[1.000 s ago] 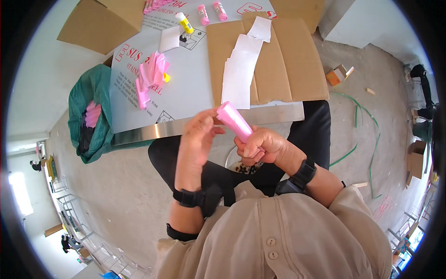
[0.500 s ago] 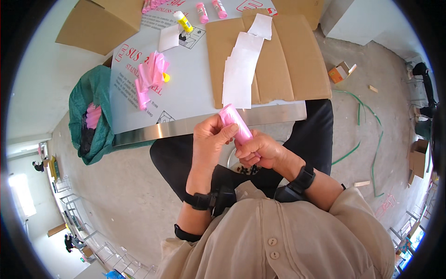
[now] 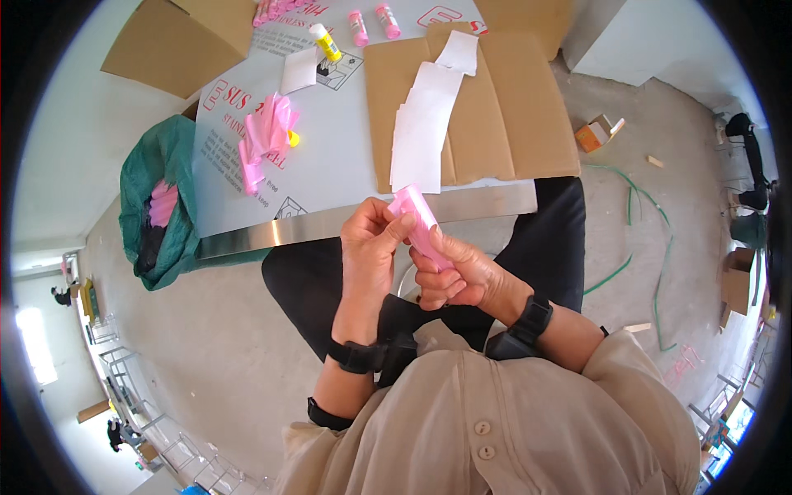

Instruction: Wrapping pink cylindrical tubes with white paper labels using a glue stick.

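Between my two hands, just off the table's near edge, is a pink roll of thin plastic film (image 3: 421, 229), tilted with its top end away from me. My left hand (image 3: 370, 242) pinches the upper end between thumb and fingers. The fingers of my right hand (image 3: 464, 270) wrap round the lower end, thumb along its side. Right beyond the roll, overlapping white paper slips (image 3: 423, 132) lie in a row on a flat cardboard sheet (image 3: 503, 124). Crumpled pink film strips (image 3: 268, 132) lie to the left, partly over something yellow.
A yellow glue stick (image 3: 327, 43), a white paper stack (image 3: 299, 71) and pink rolls with labels (image 3: 358, 29) are farther back on the table (image 3: 338, 124). A green sack (image 3: 177, 173) holding pink rolls hangs at the left. Green strapping (image 3: 660, 256) lies on the floor at right.
My left fingers have shifted slightly at the roll's upper end, where the film now looks looser. My right thumb has moved up along the roll. The view has shifted a little.
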Motion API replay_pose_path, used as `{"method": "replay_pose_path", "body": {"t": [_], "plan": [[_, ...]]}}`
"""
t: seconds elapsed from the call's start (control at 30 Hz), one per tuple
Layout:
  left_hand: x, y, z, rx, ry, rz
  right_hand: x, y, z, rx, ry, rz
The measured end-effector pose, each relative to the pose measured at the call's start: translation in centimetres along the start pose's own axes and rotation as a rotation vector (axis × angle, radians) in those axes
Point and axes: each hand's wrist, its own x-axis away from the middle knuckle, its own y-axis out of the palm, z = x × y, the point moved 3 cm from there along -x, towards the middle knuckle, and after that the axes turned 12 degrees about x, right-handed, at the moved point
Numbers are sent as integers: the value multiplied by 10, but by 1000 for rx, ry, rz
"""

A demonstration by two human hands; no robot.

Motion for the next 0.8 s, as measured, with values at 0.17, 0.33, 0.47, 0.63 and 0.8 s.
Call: {"method": "replay_pose_path", "body": {"t": [0.17, 0.33, 0.47, 0.63, 0.8], "plan": [[16, 5, -5, 200, -195, -171, 7, 15, 5, -18, 66, -70], [33, -14, -5, 12, -75, -155, 3, 33, 7, 626, -115, 559], [55, -42, 32, -422, 231, 168, 14, 24, -4, 896, -123, 603], [135, -257, 26, -506, 316, 801, 40, -24, -39, 1594, 50, 788], [265, -304, -101, -427, -648, 163, 23, -95, -18, 1629, 489, 531]]}}
